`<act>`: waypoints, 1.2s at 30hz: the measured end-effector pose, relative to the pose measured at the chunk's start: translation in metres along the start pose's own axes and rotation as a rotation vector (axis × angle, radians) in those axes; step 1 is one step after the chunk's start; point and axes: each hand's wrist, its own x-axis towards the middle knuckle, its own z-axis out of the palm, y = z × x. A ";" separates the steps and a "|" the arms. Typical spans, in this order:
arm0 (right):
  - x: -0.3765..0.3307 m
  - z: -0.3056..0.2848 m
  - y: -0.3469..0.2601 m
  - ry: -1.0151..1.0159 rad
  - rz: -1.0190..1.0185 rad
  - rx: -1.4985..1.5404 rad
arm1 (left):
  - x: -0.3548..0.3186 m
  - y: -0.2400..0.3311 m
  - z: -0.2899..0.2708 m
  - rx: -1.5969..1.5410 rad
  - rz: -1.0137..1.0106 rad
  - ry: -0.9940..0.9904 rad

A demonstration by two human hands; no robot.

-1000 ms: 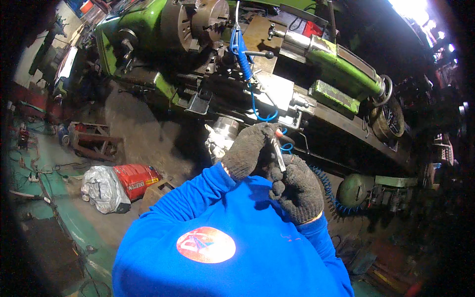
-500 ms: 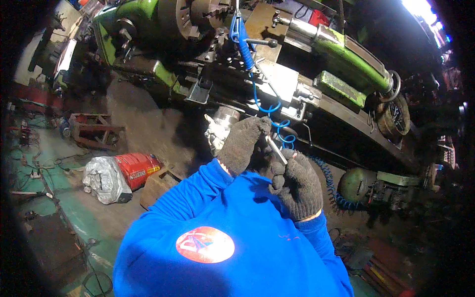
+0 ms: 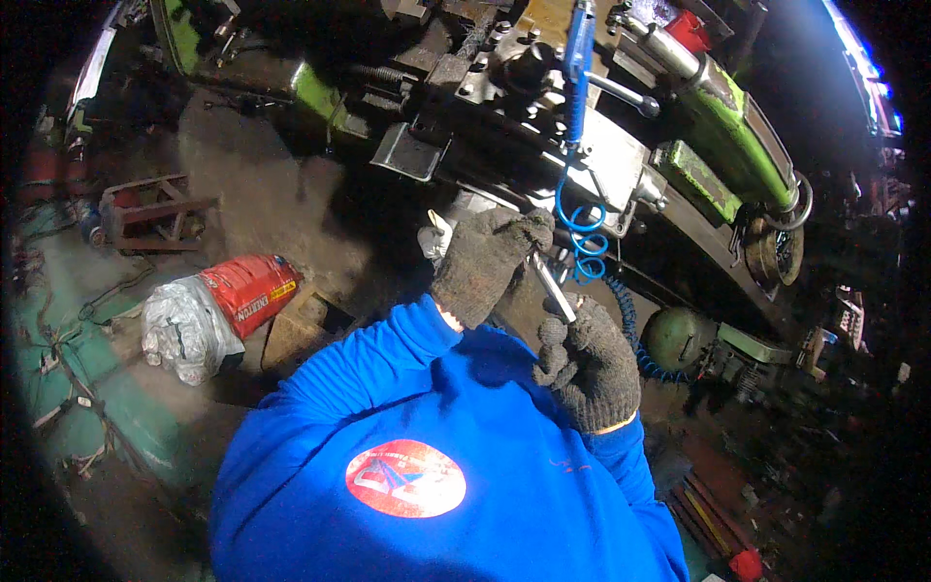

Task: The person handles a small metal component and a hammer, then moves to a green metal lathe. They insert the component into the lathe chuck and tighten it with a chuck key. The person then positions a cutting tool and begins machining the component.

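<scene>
My left hand (image 3: 485, 262), in a dark grey knitted glove, is closed around the upper end of a slim, shiny metal rod (image 3: 555, 288). The rod slants down to my right hand (image 3: 596, 369), gloved alike, whose curled fingers grip its lower end. What kind of tool the rod is, I cannot make out. Just beyond my left hand shows a white cloth (image 3: 433, 239) beside a partly hidden metal cylinder (image 3: 473, 202). A blue coiled air hose (image 3: 585, 233) hangs past my hands from a blue air gun (image 3: 579, 73).
Ahead stands a lathe with a green tailstock (image 3: 732, 126), a handwheel (image 3: 797, 206) and a tool post (image 3: 529, 70). A red and silver sack (image 3: 228, 301) lies on the floor at left, near a rusty metal frame (image 3: 160, 213). A green rounded machine (image 3: 674, 339) stands at right.
The view has shifted, so the lathe sits higher and farther right. Both hands keep the rod between them, with slightly more of it showing. The metal cylinder is now more hidden.
</scene>
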 end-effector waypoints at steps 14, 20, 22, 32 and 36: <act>0.019 0.079 -0.010 0.025 0.057 0.021 | 0.034 -0.004 -0.050 -0.236 0.146 -0.095; 0.010 0.069 -0.015 0.026 -0.027 -0.119 | 0.027 0.008 -0.040 -0.351 -0.002 -0.205; 0.007 0.048 -0.011 -0.047 -0.102 -0.215 | 0.025 -0.001 -0.029 -0.325 0.086 -0.194; -0.037 -0.065 -0.037 -0.150 -0.916 -1.094 | -0.011 -0.029 0.069 -0.060 0.274 -0.098; -0.066 -0.109 -0.053 -0.202 -0.770 -0.888 | -0.032 -0.032 0.119 0.024 0.314 -0.072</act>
